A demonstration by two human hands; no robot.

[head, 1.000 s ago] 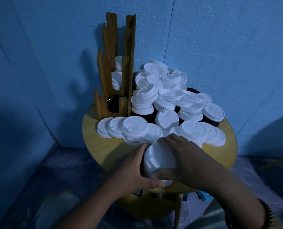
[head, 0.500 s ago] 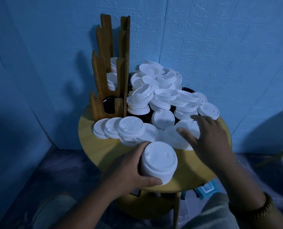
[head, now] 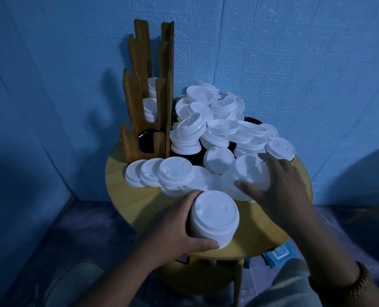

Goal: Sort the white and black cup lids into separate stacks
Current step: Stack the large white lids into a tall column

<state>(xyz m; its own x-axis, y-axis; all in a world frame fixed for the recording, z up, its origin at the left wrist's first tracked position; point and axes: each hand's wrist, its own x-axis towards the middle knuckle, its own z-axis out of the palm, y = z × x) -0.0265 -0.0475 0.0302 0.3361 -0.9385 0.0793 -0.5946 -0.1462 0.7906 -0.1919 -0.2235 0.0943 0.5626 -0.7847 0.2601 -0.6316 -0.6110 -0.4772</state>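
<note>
Nearest to me, my left hand (head: 173, 229) wraps a stack of white lids (head: 214, 219) at the front edge of the round yellow worktop (head: 126, 196), fingers curled round its side and thumb pressed across the near face. The stack leans, its long axis tipped up and toward me, the top lid's flat face turned to the camera.

Just beyond, my right hand (head: 281, 187) hovers over the loose white lids (head: 248, 173) beside that stack, fingers spread wide and touching the top one; whether any lid is pinched I cannot tell.

Farther back, a row of overlapping lids (head: 159, 173) lies flat, faces up, ahead of a tall heap of white lids (head: 219, 127) tilted every way. Dark shapes under the heap look like black lids (head: 184, 157), though dim light leaves that unsure.

At the far left, the wooden rack (head: 148, 96) holds white lids on edge in its upper slots and something black in the lowest.

By my reading, sorting is well short of halfway: one hand-held stack and a partly filled rack done, most of the pile left.
</note>
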